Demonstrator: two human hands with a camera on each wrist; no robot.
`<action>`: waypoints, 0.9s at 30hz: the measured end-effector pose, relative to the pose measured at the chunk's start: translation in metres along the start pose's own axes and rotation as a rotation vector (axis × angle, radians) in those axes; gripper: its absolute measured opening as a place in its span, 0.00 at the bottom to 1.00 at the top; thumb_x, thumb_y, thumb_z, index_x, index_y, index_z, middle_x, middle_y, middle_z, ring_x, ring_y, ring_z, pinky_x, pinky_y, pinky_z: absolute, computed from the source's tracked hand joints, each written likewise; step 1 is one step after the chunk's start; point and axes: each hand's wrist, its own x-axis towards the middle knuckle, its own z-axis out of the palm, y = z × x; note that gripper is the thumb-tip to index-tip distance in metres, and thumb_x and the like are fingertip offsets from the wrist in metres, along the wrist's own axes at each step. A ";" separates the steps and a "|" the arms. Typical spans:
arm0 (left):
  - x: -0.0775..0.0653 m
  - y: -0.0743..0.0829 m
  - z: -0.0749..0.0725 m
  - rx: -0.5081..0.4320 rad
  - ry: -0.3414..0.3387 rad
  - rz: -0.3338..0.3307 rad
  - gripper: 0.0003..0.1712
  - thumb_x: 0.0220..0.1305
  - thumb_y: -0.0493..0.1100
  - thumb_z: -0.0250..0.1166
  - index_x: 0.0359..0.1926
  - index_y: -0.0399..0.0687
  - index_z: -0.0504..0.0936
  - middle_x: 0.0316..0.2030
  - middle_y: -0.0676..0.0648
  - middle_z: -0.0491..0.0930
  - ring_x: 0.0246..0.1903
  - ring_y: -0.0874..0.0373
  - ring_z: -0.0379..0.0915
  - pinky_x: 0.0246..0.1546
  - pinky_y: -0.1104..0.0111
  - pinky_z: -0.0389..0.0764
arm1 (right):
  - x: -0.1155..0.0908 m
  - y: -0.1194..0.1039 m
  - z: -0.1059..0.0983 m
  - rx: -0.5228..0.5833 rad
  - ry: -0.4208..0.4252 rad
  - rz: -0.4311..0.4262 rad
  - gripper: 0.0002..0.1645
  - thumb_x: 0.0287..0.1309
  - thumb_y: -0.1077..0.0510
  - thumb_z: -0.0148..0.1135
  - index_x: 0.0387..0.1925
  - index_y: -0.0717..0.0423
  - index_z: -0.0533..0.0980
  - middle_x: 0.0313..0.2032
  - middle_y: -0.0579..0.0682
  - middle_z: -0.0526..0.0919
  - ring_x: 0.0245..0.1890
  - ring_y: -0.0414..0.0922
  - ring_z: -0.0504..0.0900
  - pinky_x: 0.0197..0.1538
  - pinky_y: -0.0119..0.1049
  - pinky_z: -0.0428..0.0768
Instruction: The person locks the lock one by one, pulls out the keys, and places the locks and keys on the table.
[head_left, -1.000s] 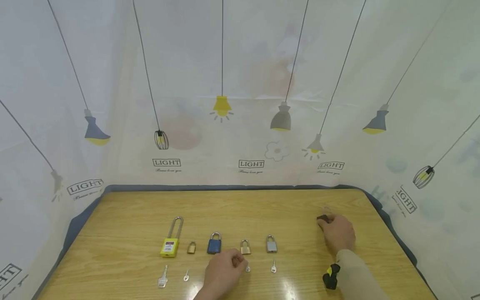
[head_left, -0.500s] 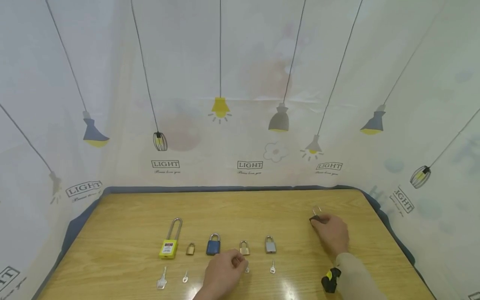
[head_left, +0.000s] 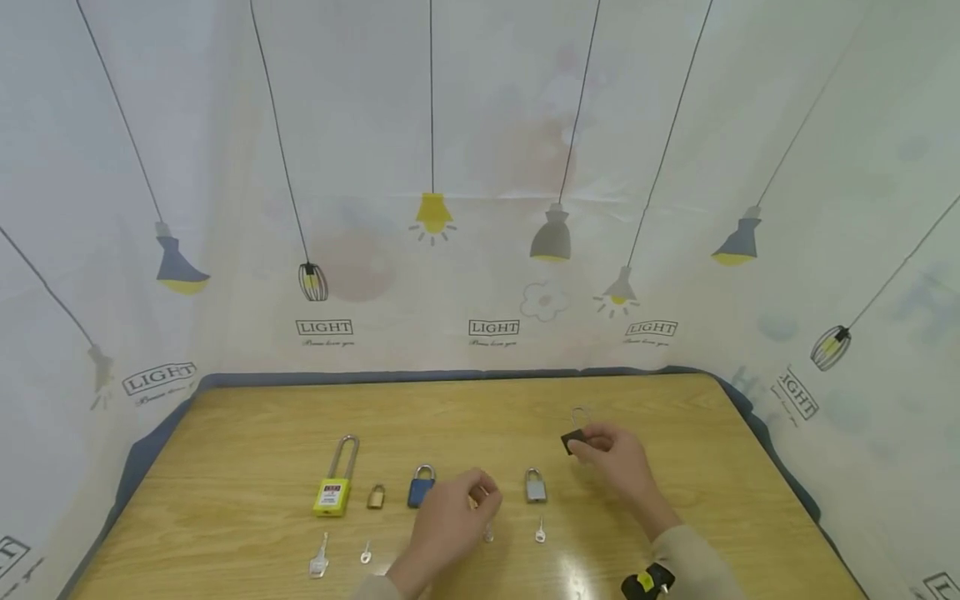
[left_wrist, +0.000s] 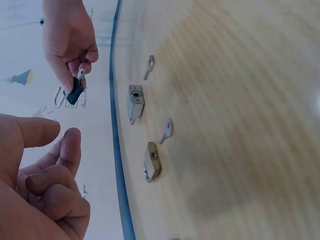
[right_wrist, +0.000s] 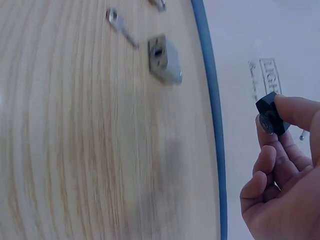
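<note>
My right hand [head_left: 618,467] pinches a black padlock [head_left: 572,439] between thumb and fingers, above the table right of the grey padlock [head_left: 536,488]. A key [right_wrist: 266,124] is in the underside of the black padlock, and its steel shackle [left_wrist: 59,97] points away from the hand. My left hand [head_left: 450,518] hovers over the table, fingers loosely bent and thumb apart, holding nothing. In the head view it hides most of a brass padlock [left_wrist: 152,161] and part of the blue padlock [head_left: 420,490].
On the wooden table [head_left: 255,433] a yellow long-shackle padlock [head_left: 332,497] and a small brass padlock [head_left: 377,497] stand at left. Keys lie in front of them: a large key [head_left: 318,560], a small key [head_left: 366,553] and another key [head_left: 540,532]. A lamp-print curtain [head_left: 390,125] surrounds the table.
My right hand has carried the black padlock leftward from the table's right side toward the grey padlock. My left hand has lifted slightly and its fingers have spread a little.
</note>
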 end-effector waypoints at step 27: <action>0.052 0.036 0.011 -0.118 -0.089 0.079 0.18 0.69 0.53 0.55 0.55 0.56 0.78 0.33 0.54 0.80 0.18 0.63 0.67 0.17 0.70 0.68 | -0.042 -0.012 0.036 0.140 -0.197 -0.072 0.19 0.52 0.52 0.70 0.39 0.61 0.75 0.30 0.53 0.81 0.29 0.43 0.73 0.32 0.30 0.73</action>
